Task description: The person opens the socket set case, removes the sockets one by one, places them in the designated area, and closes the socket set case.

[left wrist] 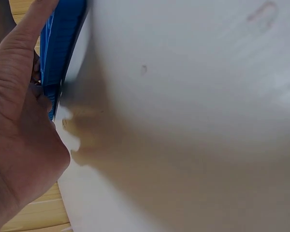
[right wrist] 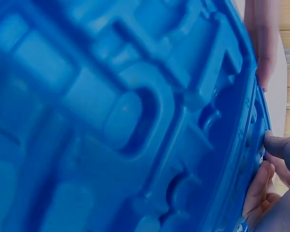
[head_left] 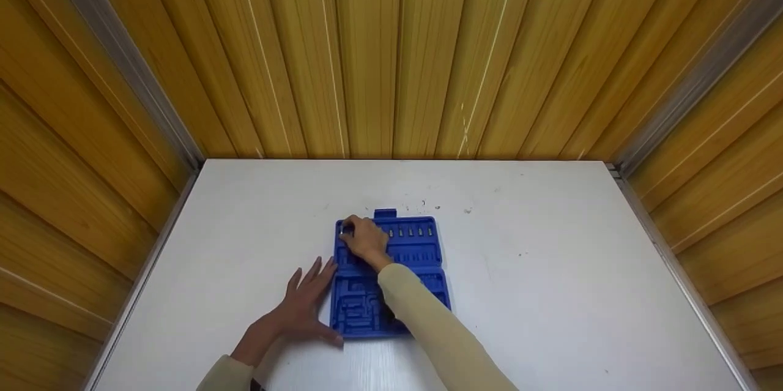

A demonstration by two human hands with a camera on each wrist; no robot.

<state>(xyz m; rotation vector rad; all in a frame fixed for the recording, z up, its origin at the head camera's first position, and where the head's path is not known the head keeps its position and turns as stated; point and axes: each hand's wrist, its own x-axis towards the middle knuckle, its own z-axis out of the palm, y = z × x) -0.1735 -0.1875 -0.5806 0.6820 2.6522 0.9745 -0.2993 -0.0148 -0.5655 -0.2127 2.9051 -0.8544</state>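
An open blue plastic case (head_left: 358, 335) lies flat on the table, with moulded recesses in both halves. My right hand (head_left: 367, 237) reaches over its far half, at the left end of a row of small metal bits (head_left: 410, 232). Thumb and fingertips pinch a small metal bit (right wrist: 261, 158) at its slot; most of it is hidden by the fingers. My left hand (head_left: 306, 308) has its fingers spread and straight along the left edge of the case, with the thumb by the near left corner. In the left wrist view, the left thumb (left wrist: 12, 72) points toward the blue case side.
The white table (head_left: 550, 268) carries small dark specks (head_left: 437, 207) beyond the case. Yellow wood-patterned panels (head_left: 367, 60) stand behind and on both sides, with grey metal framing (head_left: 141, 67) at the corners. The case's latch tab (head_left: 385, 213) sticks out at the far edge.
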